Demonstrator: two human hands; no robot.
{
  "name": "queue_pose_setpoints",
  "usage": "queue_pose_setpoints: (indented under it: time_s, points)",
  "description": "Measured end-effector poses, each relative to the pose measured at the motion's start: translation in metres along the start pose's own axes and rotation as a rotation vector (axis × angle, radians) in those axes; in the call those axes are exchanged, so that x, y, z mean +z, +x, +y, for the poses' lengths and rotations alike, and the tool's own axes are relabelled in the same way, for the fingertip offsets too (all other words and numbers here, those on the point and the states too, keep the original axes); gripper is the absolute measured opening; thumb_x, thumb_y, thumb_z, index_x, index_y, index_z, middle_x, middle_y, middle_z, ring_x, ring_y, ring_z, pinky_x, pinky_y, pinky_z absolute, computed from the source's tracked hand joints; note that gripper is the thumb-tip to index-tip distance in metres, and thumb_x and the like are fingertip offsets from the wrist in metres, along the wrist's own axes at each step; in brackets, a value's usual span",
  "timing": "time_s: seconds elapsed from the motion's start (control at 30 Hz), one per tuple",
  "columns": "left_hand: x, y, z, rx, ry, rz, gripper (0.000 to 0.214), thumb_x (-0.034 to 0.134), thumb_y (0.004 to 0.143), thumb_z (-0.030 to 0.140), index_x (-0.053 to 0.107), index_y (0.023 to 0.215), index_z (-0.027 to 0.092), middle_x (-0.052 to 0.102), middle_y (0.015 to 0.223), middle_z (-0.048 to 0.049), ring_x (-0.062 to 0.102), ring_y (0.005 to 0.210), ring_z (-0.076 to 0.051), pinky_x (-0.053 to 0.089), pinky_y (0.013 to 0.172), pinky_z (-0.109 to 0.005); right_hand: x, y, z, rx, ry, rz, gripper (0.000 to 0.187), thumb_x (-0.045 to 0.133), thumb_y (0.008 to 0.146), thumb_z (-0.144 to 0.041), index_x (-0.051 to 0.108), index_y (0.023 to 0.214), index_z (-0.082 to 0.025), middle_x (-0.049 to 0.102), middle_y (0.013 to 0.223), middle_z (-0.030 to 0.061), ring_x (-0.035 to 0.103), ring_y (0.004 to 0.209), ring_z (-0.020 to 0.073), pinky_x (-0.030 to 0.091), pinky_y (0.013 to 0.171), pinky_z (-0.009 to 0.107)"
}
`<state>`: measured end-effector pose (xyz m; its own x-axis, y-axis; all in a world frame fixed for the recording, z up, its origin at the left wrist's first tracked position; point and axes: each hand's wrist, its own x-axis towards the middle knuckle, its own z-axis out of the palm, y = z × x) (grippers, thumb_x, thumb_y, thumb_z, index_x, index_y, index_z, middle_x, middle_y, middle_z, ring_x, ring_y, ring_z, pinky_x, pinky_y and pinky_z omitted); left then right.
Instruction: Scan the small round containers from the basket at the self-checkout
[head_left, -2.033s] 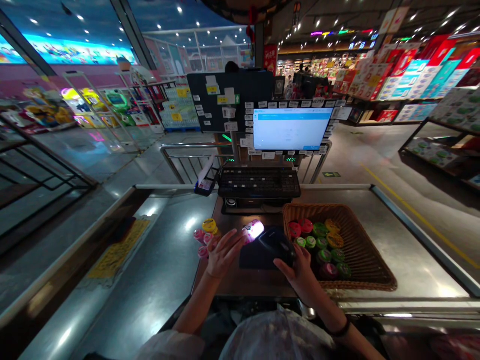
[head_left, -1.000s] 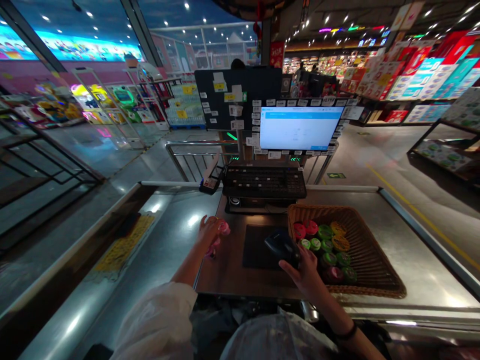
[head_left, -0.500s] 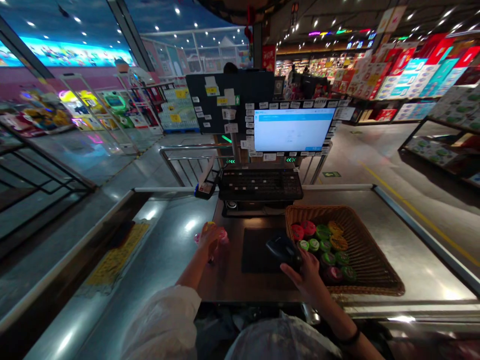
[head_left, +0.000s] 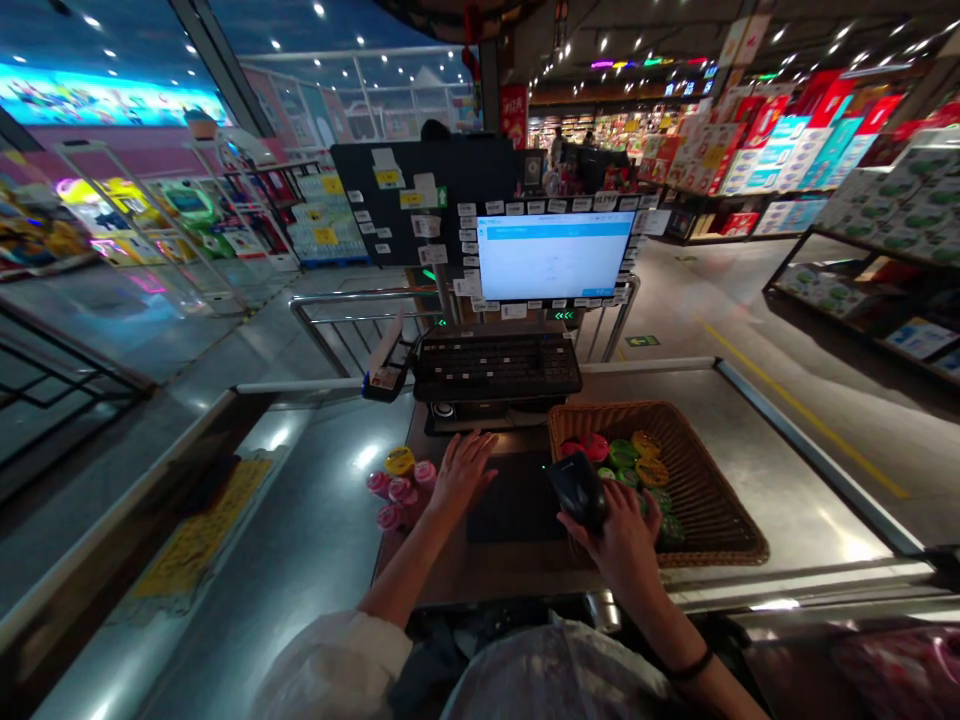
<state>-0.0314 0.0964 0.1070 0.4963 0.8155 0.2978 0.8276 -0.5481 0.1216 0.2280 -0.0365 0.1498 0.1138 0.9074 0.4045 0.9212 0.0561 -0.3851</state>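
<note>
My left hand (head_left: 459, 478) is held over the counter with its fingers stretched out and nothing in it. Just left of it stand several pink-capped bottles (head_left: 403, 490) and a round yellow-lidded container (head_left: 400, 460). My right hand (head_left: 624, 525) is wrapped round a black handheld barcode scanner (head_left: 577, 490), which has a small green light at its front. Under and beside that hand is a brown wicker basket (head_left: 724, 500). In it lie round tubs with red lids (head_left: 595, 446), green lids (head_left: 622, 453) and yellow lids (head_left: 651, 472); the scanner and hand hide some.
A dark mat (head_left: 510, 500) lies on the counter between my hands. Behind it are a black keyboard (head_left: 499, 362), a lit monitor (head_left: 555, 257) and a small device (head_left: 386, 378) on the left. A yellow cloth (head_left: 202, 530) lies on the metal counter at far left.
My left hand has let go of the yellow-lidded container beside the pink-capped bottles and moved right, its fingers now spread. My right hand holds the scanner closer to the basket. The view has shifted right.
</note>
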Motion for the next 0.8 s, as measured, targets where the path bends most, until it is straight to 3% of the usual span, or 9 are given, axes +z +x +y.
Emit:
queue_pose_setpoints:
  time_s: [0.17,0.3,0.4,0.57,0.7,0.8]
  points:
    - [-0.006,0.022,0.071,0.125,0.051,0.066,0.06,0.052,0.097,0.039,0.035,0.154,0.026,0.047,0.154,-0.0054,0.034,0.148,-0.022,0.021,0.125,-0.046,-0.01,-0.008,0.03,0.025,-0.127,0.063,0.062,0.038,0.093,-0.071,0.063,0.109,-0.016,0.07,0.112,0.0147,0.058,0.112,0.0327,0.021,0.11,0.056]
    - [-0.01,0.028,0.113,0.103,0.173,0.127,0.067,0.047,0.098,0.047,0.023,0.158,0.029,0.029,0.164,-0.0053,0.022,0.153,-0.027,0.021,0.124,-0.053,-0.013,-0.015,0.06,0.053,-0.225,0.109,0.062,0.033,0.096,-0.067,0.063,0.107,-0.014,0.071,0.11,0.0158,0.058,0.109,0.0328,0.024,0.108,0.056]
    - [-0.011,0.026,0.135,0.067,0.216,0.149,0.071,0.045,0.097,0.052,0.017,0.159,0.03,0.019,0.167,-0.0064,0.016,0.154,-0.031,0.021,0.121,-0.058,-0.016,-0.013,0.074,0.069,-0.234,0.167,0.063,0.034,0.096,-0.067,0.062,0.112,-0.013,0.07,0.112,0.0166,0.056,0.113,0.0338,0.023,0.109,0.057]
    - [-0.005,0.023,0.153,0.085,0.186,0.129,0.075,0.044,0.097,0.056,0.015,0.16,0.028,0.017,0.167,-0.0065,0.015,0.154,-0.032,0.024,0.12,-0.057,-0.019,-0.001,0.083,0.112,-0.183,0.22,0.068,0.034,0.095,-0.068,0.057,0.127,-0.013,0.066,0.122,0.0201,0.049,0.126,0.036,0.027,0.107,0.055]
    - [0.015,0.035,0.161,0.07,0.126,0.034,0.073,0.041,0.098,0.056,0.021,0.159,0.021,0.02,0.167,-0.0071,0.012,0.155,-0.031,0.022,0.122,-0.055,-0.02,0.01,0.089,0.159,-0.207,0.255,0.069,0.031,0.096,-0.065,0.053,0.133,-0.011,0.065,0.128,0.0203,0.044,0.133,0.0354,0.025,0.108,0.058]
    - [0.041,0.056,0.171,0.141,0.128,-0.229,0.065,0.048,0.097,0.047,0.037,0.152,0.014,0.034,0.161,-0.0117,0.022,0.152,-0.031,0.024,0.122,-0.053,-0.017,0.015,0.092,0.168,-0.258,0.283,0.069,0.03,0.097,-0.064,0.055,0.131,-0.009,0.063,0.133,0.0194,0.042,0.135,0.0346,0.017,0.111,0.061]
